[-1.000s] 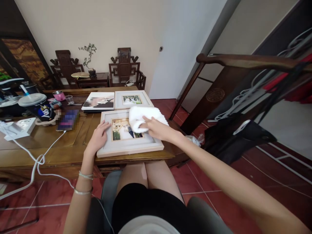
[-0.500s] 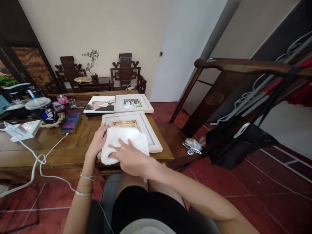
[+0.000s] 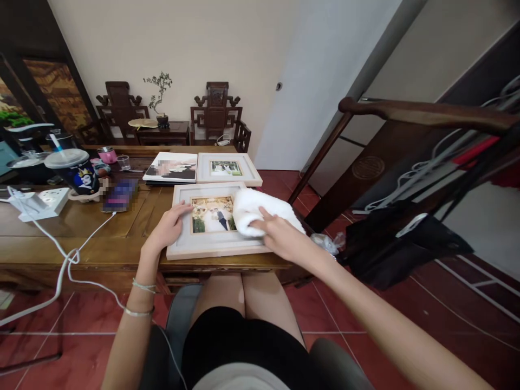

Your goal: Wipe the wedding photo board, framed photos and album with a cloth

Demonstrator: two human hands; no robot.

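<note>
A light wooden picture frame (image 3: 215, 252) with a photo of a couple lies flat near the table's front edge. My left hand (image 3: 167, 226) rests on its left border, fingers stretched out over the rim, not closed round it. Over the frame's right side my right hand (image 3: 280, 233) grips a folded white cloth (image 3: 268, 208), its fingers pressed into the fold. That cloth covers the frame's right border and touches the photo's right edge.
Behind lie a second framed photo (image 3: 254, 176) and a white-edged picture (image 3: 170, 167). To the left are a phone (image 3: 121, 195) on a cable, a lidded cup (image 3: 83, 176) and a power strip (image 3: 57, 201). A dark wooden chair or rack (image 3: 365, 162) stands at right.
My right hand has moved the cloth from the frame's front left to its right side, uncovering the photo. My left hand stays at the left border.
</note>
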